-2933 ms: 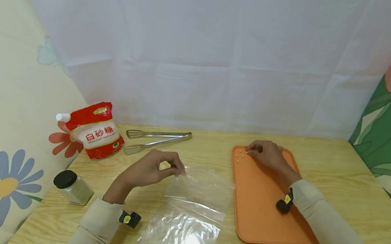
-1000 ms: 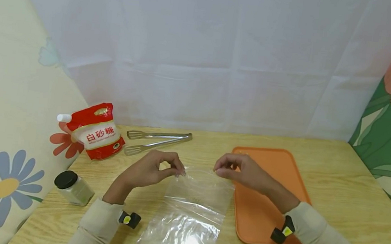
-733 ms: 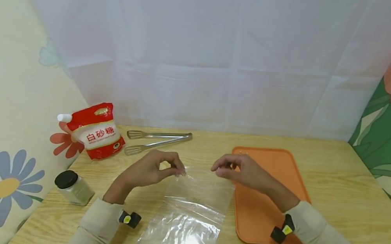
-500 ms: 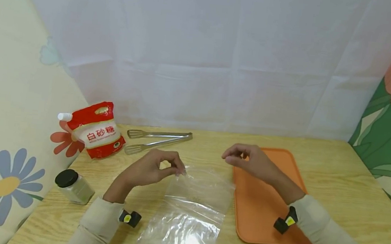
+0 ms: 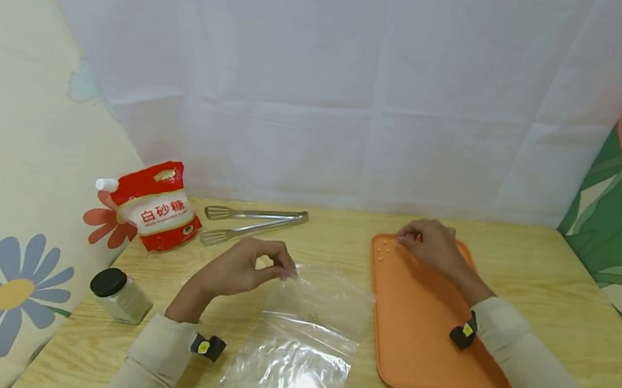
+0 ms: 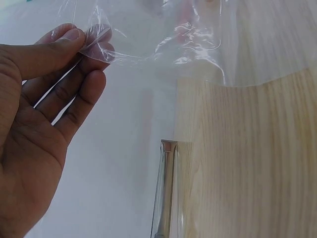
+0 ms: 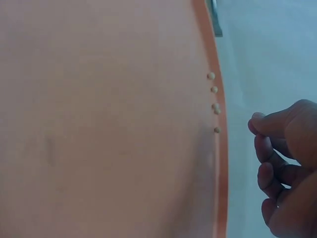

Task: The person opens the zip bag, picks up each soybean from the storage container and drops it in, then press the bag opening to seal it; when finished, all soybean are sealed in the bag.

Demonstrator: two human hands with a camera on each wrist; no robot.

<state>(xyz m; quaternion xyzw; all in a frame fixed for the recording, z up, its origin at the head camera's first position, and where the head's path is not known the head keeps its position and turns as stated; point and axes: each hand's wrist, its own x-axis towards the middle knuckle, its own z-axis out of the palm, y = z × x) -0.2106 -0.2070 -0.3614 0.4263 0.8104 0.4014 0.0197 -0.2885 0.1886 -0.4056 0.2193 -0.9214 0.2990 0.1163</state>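
My left hand (image 5: pixel 239 267) pinches the top edge of a clear zip bag (image 5: pixel 310 347), which lies flat on the table. The left wrist view shows its plastic film (image 6: pixel 143 34) between thumb and fingers. A few small pale beans (image 5: pixel 313 316) show through the bag. To its right lies an orange tray (image 5: pixel 414 347) with several round, pale beans (image 5: pixel 380 259) in its far left corner. Over that corner is my right hand (image 5: pixel 432 246), fingers curled and thumb against index finger. Seen from the right wrist, that hand (image 7: pixel 290 163) shows no bean between the fingertips, and loose beans (image 7: pixel 211 76) line the tray's rim.
Steel tongs (image 5: pixel 255 215) lie spread behind my left hand. A red and white sugar pouch (image 5: pixel 160 211) stands at the back left. Nearer, a jar (image 5: pixel 126 301) with a black lid leans at the table's left edge. A white cloth (image 5: pixel 320 95) hangs behind.
My right hand went from the tray to the bag's mouth and has come back over the tray's far left corner. The left hand has kept its pinch on the bag.
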